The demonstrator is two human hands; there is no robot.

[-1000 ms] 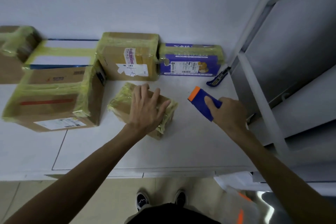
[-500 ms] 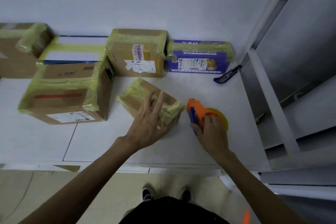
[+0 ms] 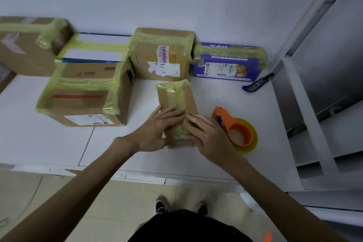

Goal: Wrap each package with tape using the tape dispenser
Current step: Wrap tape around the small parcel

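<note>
A small cardboard package (image 3: 177,98), banded lengthwise with yellowish clear tape, lies on the white counter (image 3: 59,143) in front of me, its far end touching a bigger box. My left hand (image 3: 155,131) and right hand (image 3: 210,135) both rest on its near half. The left fingers (image 3: 172,112) are laid out fairly straight across the top, and the right fingers (image 3: 196,121) are spread flat beside them, pressing on the tape; neither hand is wrapped round anything. The package is closed, so its contents are hidden.

Just right of my right hand the orange tape dispenser (image 3: 222,118) lies on the counter, touched by nobody, with its roll of clear tape (image 3: 249,143) towards me.

Further out, five taped, closed packages sit on the counter. A brown box with labels (image 3: 163,55) stands against the wall, with a purple printed box (image 3: 227,63) beside it on the right. To the left are a large brown box with a red stripe (image 3: 82,96), a white and blue box (image 3: 94,51) behind it, and another brown box (image 3: 25,45) at the far left. A blue utility knife (image 3: 257,82) lies near the purple box, by a white metal frame (image 3: 306,104).
</note>
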